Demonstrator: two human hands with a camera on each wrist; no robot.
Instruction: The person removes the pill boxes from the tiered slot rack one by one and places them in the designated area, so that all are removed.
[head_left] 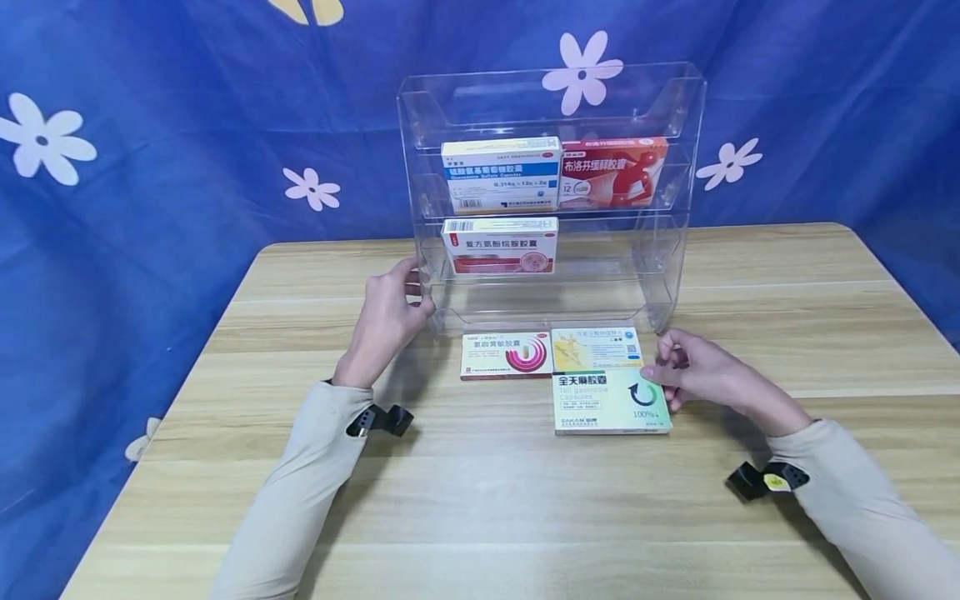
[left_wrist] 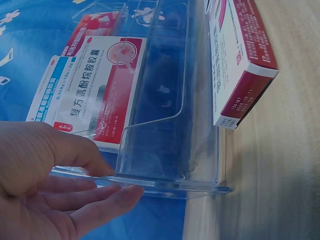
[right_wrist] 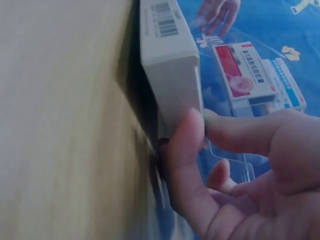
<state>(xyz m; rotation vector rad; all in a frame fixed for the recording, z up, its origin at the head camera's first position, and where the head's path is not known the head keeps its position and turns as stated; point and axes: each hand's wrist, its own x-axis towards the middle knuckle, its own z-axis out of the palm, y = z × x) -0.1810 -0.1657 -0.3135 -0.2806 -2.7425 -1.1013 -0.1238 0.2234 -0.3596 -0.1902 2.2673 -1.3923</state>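
A clear plastic display rack (head_left: 615, 300) with stepped tiers stands on the table. My left hand (head_left: 392, 312) grips its left side wall, thumb inside and fingers outside in the left wrist view. A pale green medicine box (head_left: 611, 404) is pinched at its right end between the thumb and fingers of my right hand (head_left: 701, 371). Its lower face hangs close over the table in the right wrist view. Behind it lies a yellow and white box (head_left: 596, 348), partly overlapped by the green one. A white box with a magenta swirl (head_left: 506, 357) lies to its left.
On the rack's middle tier stand a blue and white box (head_left: 502, 179) and a red box (head_left: 615, 171). A white and red box (head_left: 501, 246) occupies the tier below, at its left. Behind the wooden table (head_left: 465, 500) hangs a blue flowered cloth (head_left: 187, 125).
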